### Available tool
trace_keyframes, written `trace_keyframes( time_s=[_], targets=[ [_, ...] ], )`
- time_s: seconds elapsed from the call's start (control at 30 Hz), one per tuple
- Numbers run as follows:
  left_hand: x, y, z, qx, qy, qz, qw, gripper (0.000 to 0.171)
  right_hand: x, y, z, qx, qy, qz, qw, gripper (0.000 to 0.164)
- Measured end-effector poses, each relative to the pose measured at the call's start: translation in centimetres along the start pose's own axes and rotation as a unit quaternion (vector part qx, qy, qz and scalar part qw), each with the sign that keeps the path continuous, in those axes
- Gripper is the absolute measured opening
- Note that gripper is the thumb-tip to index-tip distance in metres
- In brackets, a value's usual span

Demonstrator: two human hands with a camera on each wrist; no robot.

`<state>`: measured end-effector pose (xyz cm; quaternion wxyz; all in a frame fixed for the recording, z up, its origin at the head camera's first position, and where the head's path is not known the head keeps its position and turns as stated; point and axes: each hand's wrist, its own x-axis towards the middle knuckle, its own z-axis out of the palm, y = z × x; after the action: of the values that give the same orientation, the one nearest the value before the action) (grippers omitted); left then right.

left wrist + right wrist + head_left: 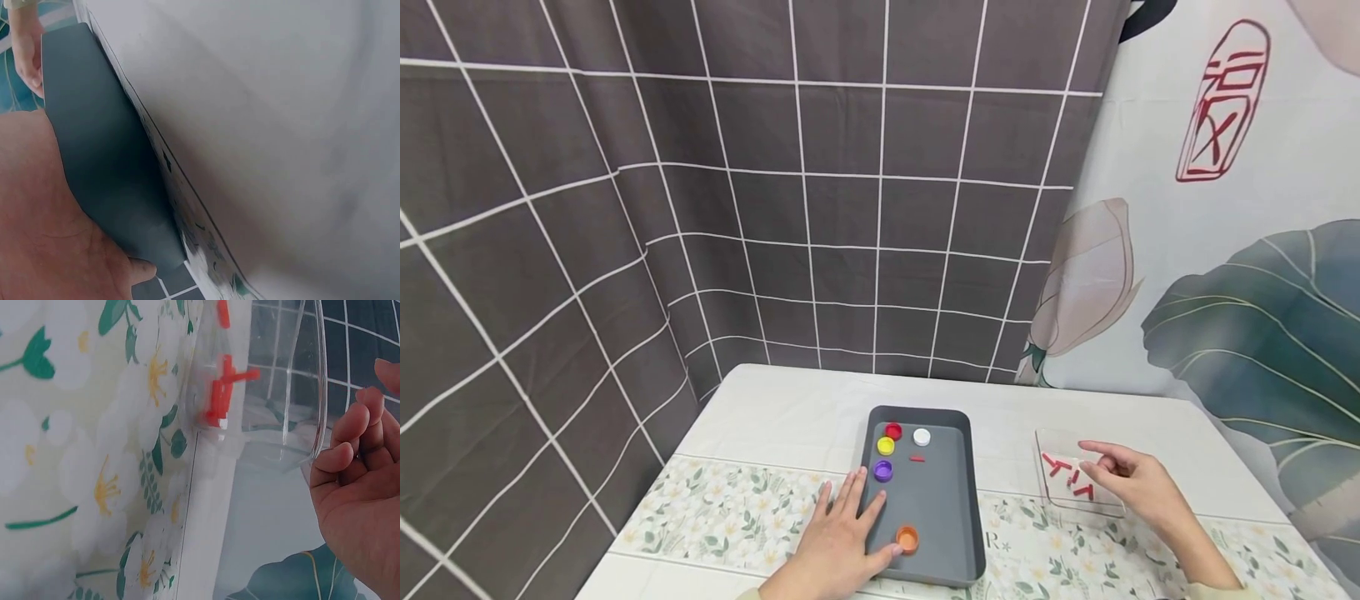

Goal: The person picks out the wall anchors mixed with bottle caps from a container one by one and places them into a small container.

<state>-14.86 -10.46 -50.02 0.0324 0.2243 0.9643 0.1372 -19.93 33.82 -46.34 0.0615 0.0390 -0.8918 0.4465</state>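
My left hand (838, 533) rests with fingers spread over the left edge of a dark grey tray (943, 533). Its thumb lies beside an orange round cap (907, 539). Further up the tray are a purple cap (883, 471), a yellow cap (886, 446), a red cap (892, 431) and a white cap (922, 437). One small red stick (917, 458) lies below the white one. Above the right side of a clear plastic box (1082, 506) hovers my right hand (1138, 487), thumb and index finger apart, other fingers curled, nothing visible between them. Several short red sticks (220, 400) lie inside the box.
A white table (797, 400) with a floral strip (730, 508) carries the tray and box. Behind it hangs a dark curtain (842, 208) with white grid lines, and a leaf-patterned cloth (1120, 358) at the right.
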Motion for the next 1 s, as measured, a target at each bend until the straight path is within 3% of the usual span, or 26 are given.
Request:
trace_keyframes(
  time_s=[0.33,0.73,1.0],
  targets=[
    [-0.1,0.3,-0.2,0.010,-0.008,-0.006,0.9999,0.081,0.7,-1.6,1.8,0.026,-0.008,-0.028,0.999,0.041],
    [0.0,0.2,0.0,0.001,-0.007,-0.006,1.0000,0.081,2.4,-3.9,6.2,0.015,-0.024,-0.083,0.996,0.033],
    [-0.1,0.2,0.0,0.009,-0.007,-0.008,0.9999,0.081,3.5,-5.1,8.8,0.013,-0.042,-0.090,0.995,0.032]
  ],
)
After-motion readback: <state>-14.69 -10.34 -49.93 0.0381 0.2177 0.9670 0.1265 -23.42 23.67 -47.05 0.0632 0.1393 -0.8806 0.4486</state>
